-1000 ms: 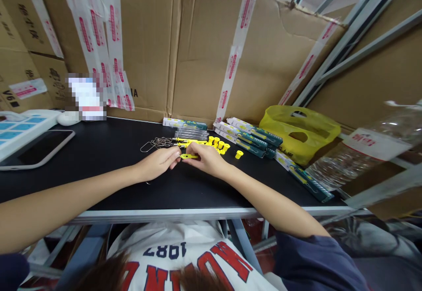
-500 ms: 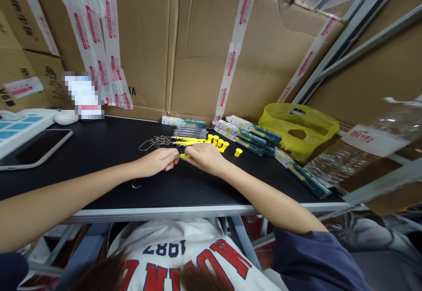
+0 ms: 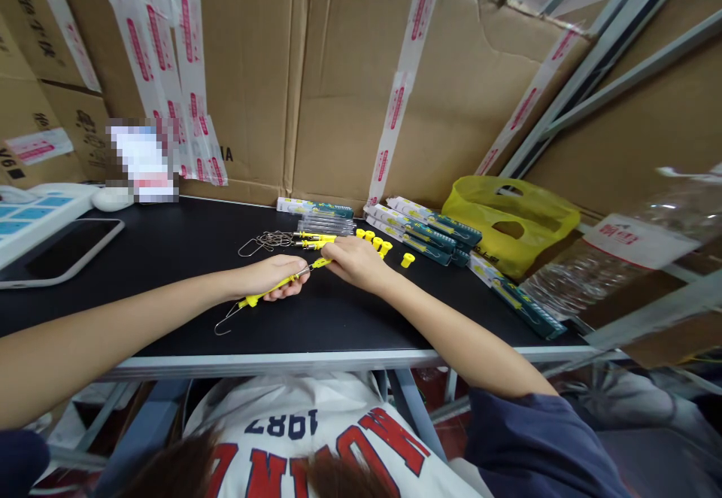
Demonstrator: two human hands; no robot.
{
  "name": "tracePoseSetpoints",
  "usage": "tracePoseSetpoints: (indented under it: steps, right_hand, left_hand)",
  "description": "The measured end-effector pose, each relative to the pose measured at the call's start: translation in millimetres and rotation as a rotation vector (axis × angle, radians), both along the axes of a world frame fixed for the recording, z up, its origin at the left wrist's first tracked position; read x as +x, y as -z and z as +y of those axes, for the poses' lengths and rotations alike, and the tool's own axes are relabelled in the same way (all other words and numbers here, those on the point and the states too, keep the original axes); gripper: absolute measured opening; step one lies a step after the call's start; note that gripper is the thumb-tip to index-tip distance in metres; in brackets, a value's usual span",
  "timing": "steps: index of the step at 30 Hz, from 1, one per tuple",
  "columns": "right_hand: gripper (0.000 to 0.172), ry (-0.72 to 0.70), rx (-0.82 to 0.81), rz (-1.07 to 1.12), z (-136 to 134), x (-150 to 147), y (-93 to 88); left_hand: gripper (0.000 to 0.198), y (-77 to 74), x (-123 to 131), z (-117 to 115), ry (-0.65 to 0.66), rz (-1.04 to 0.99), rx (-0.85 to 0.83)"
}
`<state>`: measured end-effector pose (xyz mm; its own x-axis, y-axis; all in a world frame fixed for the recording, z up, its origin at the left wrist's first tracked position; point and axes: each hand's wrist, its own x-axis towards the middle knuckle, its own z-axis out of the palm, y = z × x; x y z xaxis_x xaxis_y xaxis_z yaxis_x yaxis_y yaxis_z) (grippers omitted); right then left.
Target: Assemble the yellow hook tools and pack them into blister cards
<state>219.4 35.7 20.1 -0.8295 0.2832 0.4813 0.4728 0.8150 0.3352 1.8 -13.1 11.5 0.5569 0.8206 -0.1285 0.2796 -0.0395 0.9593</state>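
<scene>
A slim yellow tool with a wire hook (image 3: 253, 299) runs slantwise through my left hand (image 3: 279, 276), whose fingers are wrapped round its middle. Its bent wire end sticks out at the lower left, above the black tabletop. My right hand (image 3: 355, 261) pinches the yellow piece (image 3: 320, 262) at the upper right end, where a thin metal part shows between the hands. Whether that piece is joined to the rest I cannot tell. Just beyond my hands lie more yellow tools (image 3: 313, 244), a heap of bent wire hooks (image 3: 271, 241) and several yellow caps (image 3: 377, 242).
Clear tubes (image 3: 324, 225) lie behind the tools. Printed slim boxes (image 3: 417, 235) are stacked to the right, near a yellow plastic bag (image 3: 508, 220) and a large clear bottle (image 3: 609, 250). A phone (image 3: 62, 253) rests at left. Cardboard (image 3: 338, 92) walls the back.
The yellow tool has swung into view below my left hand, its hook now lower and further left. My right hand has moved slightly right and up, showing more of the yellow end.
</scene>
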Motion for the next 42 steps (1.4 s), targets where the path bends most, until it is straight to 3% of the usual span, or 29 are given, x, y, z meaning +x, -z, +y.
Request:
tracePoseSetpoints:
  steps: [4,8,11,13,20,27,33,42]
  right_hand:
    - [0.016,0.005,-0.064,0.094,3,4,-0.5]
    - [0.004,0.006,-0.331,0.286,6,3,5.7]
    - [0.009,0.026,-0.512,0.383,9,1,11.3]
    - [0.013,0.05,-0.547,0.411,12,1,12.5]
    - [0.013,0.263,-0.322,0.418,31,17,6.1]
    - [0.014,0.423,-0.158,0.095,61,21,-6.0]
    - [0.024,0.429,-0.146,-0.187,79,-1,-19.7]
    - [0.029,0.445,-0.173,-0.283,86,-14,-20.8]
  left_hand:
    - [0.033,0.0,0,0,0.041,-0.014,-0.004]
    - [0.031,-3.7,2,-1,0.075,-0.015,-0.025]
    - [0.032,-5.1,3,-1,0.081,-0.024,-0.069]
    - [0.029,-4.1,4,0,0.045,-0.074,-0.093]
    - [0.02,-0.6,4,7,-0.251,-0.273,-0.078]
    - [0.018,1.1,1,10,-0.322,-0.278,-0.016]
    - [0.024,-0.7,-1,12,-0.433,-0.301,0.055]
    - [0.026,-0.7,-6,14,-0.473,-0.357,0.115]
